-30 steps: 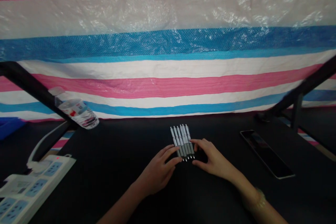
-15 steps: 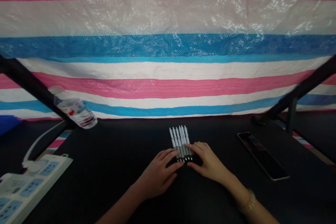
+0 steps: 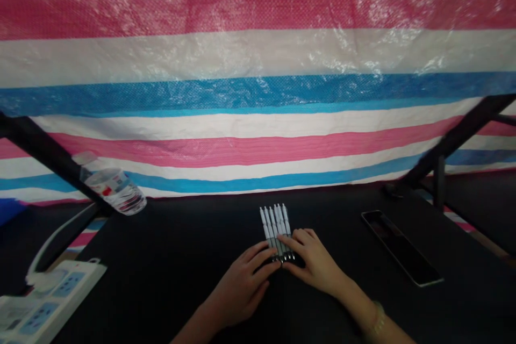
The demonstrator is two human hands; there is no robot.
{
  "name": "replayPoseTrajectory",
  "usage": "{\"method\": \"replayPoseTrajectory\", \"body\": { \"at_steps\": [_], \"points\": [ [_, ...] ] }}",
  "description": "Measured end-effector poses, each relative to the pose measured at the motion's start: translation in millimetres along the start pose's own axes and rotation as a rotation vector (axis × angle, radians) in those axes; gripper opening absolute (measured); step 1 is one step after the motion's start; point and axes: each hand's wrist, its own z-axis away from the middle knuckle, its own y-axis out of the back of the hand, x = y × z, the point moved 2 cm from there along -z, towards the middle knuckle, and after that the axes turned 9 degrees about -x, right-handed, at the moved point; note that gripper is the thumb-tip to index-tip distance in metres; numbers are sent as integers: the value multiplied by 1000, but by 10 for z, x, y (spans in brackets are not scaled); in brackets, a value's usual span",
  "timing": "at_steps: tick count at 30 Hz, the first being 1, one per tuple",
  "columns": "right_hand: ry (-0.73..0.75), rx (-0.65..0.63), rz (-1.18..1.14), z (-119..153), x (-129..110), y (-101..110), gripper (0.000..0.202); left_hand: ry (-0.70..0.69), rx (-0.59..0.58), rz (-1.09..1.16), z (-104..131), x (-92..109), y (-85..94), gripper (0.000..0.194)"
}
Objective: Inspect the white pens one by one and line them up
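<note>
Several white pens (image 3: 274, 221) with grey grips lie side by side in a row on the black table, their tips toward me. My left hand (image 3: 245, 277) rests at the lower left of the row, its outstretched fingers touching the grips and tips there. From the right, my right hand (image 3: 316, 260) reaches over the row with its index finger across the grips. Its thumb lies near the pen tips, apart from the index finger. Both hands cover part of the pens' lower ends.
A black phone (image 3: 401, 247) lies to the right on the black table (image 3: 161, 269). At the left are a white power strip (image 3: 60, 301) with a plugged cable and a tilted clear plastic cup (image 3: 116, 191) by a black bar. A striped plastic sheet (image 3: 258, 150) hangs behind.
The view has tilted up slightly, so everything sits lower. My right hand has shifted left over the pens, its thumb and index finger closer to my left fingertips. The pens remain in their row.
</note>
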Motion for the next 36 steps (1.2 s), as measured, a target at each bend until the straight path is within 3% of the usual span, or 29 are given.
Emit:
{"method": "replayPoseTrajectory", "body": {
  "at_steps": [12,22,36],
  "points": [
    [0,48,6,-45,18,-36,52,12,42,44,6,-63,-29,66],
    [-33,69,48,-83,96,-63,50,40,8,47,-35,-85,-3,70],
    [-81,90,94,-130,216,7,50,83,18,58,-373,-117,182,45]
  ]
}}
